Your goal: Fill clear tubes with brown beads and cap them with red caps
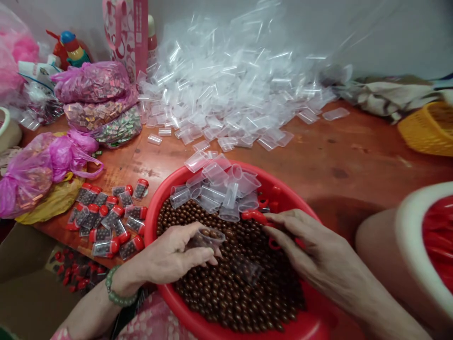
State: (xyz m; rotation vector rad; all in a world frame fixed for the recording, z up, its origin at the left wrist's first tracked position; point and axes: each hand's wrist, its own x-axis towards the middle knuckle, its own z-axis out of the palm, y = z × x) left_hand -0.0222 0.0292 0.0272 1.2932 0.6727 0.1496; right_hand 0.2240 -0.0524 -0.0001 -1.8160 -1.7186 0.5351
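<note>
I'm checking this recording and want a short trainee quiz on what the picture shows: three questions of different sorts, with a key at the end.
1. Multiple choice. What does the left hand hold?
A) a spoon
B) a clear tube
C) a pink bag
2. True or false: the right hand is empty.
3. Fill in the blank, as seen in the picture: the capped tubes on the table lie to the ____ of the red basin.

Key:
1. B
2. False; it pinches a red piece.
3. left
</note>
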